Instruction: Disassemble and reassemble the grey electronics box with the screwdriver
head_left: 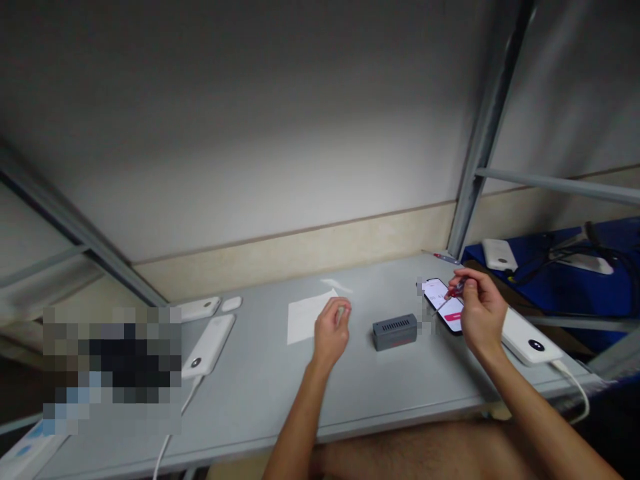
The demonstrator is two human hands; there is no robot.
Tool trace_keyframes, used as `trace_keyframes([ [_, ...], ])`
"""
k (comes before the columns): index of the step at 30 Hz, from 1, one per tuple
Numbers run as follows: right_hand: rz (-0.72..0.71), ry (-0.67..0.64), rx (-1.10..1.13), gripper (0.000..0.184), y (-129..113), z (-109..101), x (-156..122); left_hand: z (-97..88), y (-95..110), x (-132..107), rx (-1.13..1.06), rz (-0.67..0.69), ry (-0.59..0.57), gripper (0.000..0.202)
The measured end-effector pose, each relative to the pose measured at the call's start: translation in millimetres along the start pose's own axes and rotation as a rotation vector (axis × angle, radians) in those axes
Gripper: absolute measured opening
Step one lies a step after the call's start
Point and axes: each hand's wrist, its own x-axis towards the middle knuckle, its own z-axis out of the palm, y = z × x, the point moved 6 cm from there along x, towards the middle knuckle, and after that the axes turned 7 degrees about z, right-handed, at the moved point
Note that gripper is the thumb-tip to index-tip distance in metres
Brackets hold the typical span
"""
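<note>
My right hand [481, 310] grips a small screwdriver [456, 288] with a reddish handle, its thin shaft pointing down and left over a lit phone [440, 303]. Over the edge of a white paper sheet [303, 319], my left hand [332, 332] is closed with curled fingers; whatever lies in them is too small to name. Between the two hands a dark grey box [395, 332] with slots on its top lies on the grey table [250, 413], touched by neither hand.
Another thin screwdriver [447, 259] lies by the metal post [493, 113]. A white power bank [531, 339] with a cable is at the right edge. White power banks [210, 345] and a small white case [231, 304] lie left, near a blurred patch. Cables lie on blue cloth at right.
</note>
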Motion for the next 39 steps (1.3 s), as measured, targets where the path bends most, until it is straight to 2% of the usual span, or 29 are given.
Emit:
trace_keyframes([
  [1,0.003,0.007,0.013,0.034,2,0,1,-13.1,-6,2,0.159,0.011,0.048,0.017],
  [3,0.003,0.018,0.033,0.033,4,0,3,-35.5,-21,2,0.442,-0.067,0.128,0.017],
  [6,-0.003,0.019,0.032,0.032,7,4,3,-44.2,-40,-1,0.663,-0.161,0.07,0.02],
  [9,-0.013,0.012,0.018,0.032,6,10,-1,-37.5,-48,-4,0.701,-0.162,-0.017,0.022],
  [11,-0.005,-0.004,0.037,0.032,5,14,-3,-35.8,-49,-5,0.693,-0.158,-0.028,0.022],
  [15,0.033,-0.012,0.116,0.034,-4,22,-8,-39.2,-46,-2,0.661,-0.135,-0.002,0.025],
  [18,0.027,0.017,0.129,0.034,-14,26,-11,-38.2,-36,-1,0.625,-0.097,0.047,0.026],
  [21,0.009,0.007,0.098,0.033,-19,30,-14,-26.2,-11,-1,0.491,0.077,0.087,0.027],
  [25,0.004,-0.045,0.031,0.033,-14,34,-16,3.0,36,-3,0.372,0.337,-0.007,0.026],
  [28,0.012,-0.065,0.014,0.034,-9,37,-17,29.9,67,-6,0.372,0.409,-0.118,0.027],
  [30,0.008,-0.076,0.001,0.033,-10,39,-19,46.6,82,-10,0.4,0.421,-0.124,0.022],
  [33,-0.009,-0.094,-0.018,0.03,-13,41,-22,68.4,95,-22,0.448,0.453,-0.088,0.026],
  [35,-0.022,-0.115,-0.024,0.028,-15,42,-22,78.3,97,-29,0.474,0.465,-0.079,0.028],
  [39,-0.033,-0.156,-0.012,0.025,-15,43,-22,82.9,93,-33,0.487,0.472,-0.086,0.024],
])
